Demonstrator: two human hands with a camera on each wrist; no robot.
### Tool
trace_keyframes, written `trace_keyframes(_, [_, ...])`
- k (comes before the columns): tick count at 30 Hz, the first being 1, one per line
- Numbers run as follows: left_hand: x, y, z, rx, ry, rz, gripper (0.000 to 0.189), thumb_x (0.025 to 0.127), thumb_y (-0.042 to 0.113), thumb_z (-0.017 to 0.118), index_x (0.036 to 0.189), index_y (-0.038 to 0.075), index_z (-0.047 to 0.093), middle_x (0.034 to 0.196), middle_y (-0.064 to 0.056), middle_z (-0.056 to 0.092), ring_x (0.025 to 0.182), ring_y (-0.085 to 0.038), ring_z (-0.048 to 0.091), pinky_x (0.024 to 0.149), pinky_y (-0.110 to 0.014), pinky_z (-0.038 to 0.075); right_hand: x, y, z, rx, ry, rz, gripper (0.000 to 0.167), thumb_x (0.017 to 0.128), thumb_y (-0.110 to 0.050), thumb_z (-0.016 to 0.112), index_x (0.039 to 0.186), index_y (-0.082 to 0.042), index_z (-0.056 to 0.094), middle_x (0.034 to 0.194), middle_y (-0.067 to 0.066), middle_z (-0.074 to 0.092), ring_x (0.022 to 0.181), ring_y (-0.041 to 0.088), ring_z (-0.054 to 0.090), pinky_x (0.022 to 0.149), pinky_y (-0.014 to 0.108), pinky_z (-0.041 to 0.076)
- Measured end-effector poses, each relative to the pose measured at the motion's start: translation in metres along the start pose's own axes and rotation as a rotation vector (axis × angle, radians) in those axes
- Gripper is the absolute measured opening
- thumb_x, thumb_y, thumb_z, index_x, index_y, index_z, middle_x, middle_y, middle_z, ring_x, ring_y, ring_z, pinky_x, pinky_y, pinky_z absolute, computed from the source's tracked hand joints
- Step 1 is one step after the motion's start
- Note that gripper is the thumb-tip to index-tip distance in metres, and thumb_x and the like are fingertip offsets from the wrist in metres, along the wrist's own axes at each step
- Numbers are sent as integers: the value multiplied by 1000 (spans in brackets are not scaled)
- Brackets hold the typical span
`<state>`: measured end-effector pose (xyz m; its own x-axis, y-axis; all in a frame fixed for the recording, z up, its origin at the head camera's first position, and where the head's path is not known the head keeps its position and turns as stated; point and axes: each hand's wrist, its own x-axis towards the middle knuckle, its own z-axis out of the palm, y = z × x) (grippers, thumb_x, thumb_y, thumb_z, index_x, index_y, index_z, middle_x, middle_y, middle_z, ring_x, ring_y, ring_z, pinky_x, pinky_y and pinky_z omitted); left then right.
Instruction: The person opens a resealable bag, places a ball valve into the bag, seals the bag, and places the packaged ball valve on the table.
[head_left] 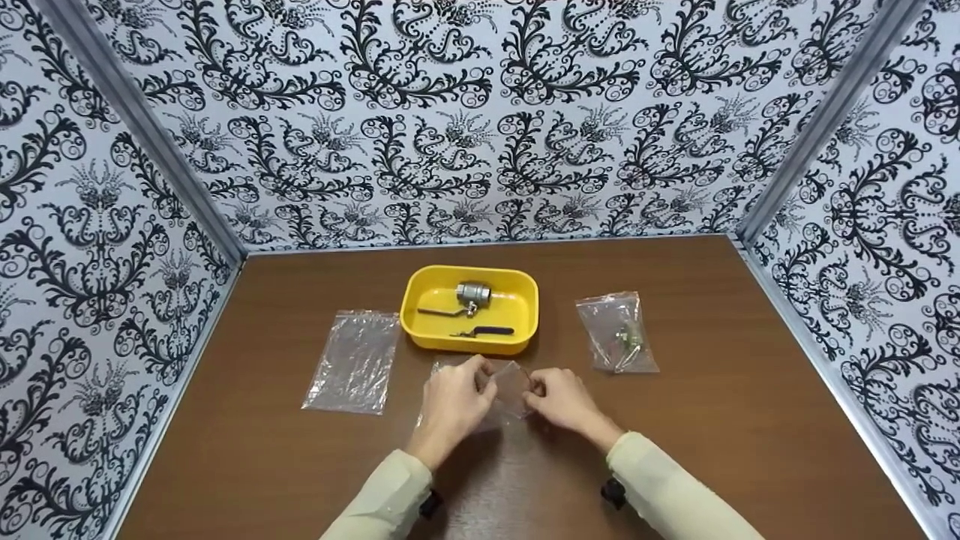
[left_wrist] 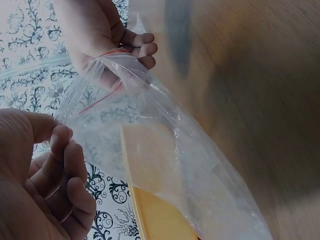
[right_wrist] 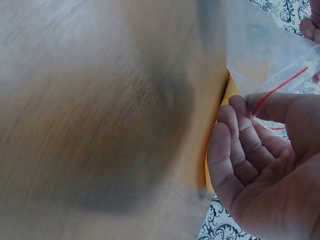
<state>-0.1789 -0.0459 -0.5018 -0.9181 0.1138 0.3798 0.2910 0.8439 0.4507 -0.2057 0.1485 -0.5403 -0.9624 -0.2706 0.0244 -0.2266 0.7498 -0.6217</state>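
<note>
A clear zip-lock bag (head_left: 511,388) with a red line along its mouth is held up above the table, just in front of the yellow tray. My left hand (head_left: 456,396) pinches one side of the mouth between thumb and fingertips. On the opposite side, my right hand (head_left: 564,399) grips the edge by the red strip (right_wrist: 280,90). Seen from the left wrist, the mouth is spread apart and the bag's film (left_wrist: 170,145) hangs creased and see-through. I see nothing inside it. More clear film shows beside my left hand in the head view; whether it is the same bag I cannot tell.
The yellow tray (head_left: 420,341) holds a metal valve body (head_left: 474,292), a lever handle (head_left: 441,311) and a dark-gripped lever (head_left: 493,330). Left of it lies a flat clear bag (head_left: 352,364); to the right, another bag (head_left: 607,322) contains a small fitting (head_left: 630,339). Patterned walls enclose the table.
</note>
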Motion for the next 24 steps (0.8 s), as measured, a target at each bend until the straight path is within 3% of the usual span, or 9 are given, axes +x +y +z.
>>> trace_keyframes(5, [0,-1,4,43,29,46,5,78,20,73,83,20,71,70,9,72,57,-13,65,53,-29,50,1,-1,2,22,11,-24,11,87,-23,70,79,-17,67,66,-7,64,55,6,53,56,26,44])
trace_keyframes(12, [-2,-2,9,17,34,103,10,78,14,71,86,16,66,64,7,69,52,-14,62,47,-27,46,3,1,5,21,41,-31,11,86,-25,71,76,-20,68,64,-9,63,54,4,50,52,23,41])
trace_keyframes(19, [-1,-1,7,-11,67,89,15,75,11,72,81,15,59,64,4,67,53,-13,61,49,-26,47,7,4,4,-36,60,29,9,80,-20,71,72,-22,68,63,-10,59,57,8,51,57,28,42])
trace_keyframes(24, [0,-5,5,19,65,66,15,74,13,73,79,16,60,64,4,67,54,-17,61,50,-29,47,8,2,3,-27,13,-42,10,88,-27,69,80,-21,69,71,-7,67,62,8,58,61,30,48])
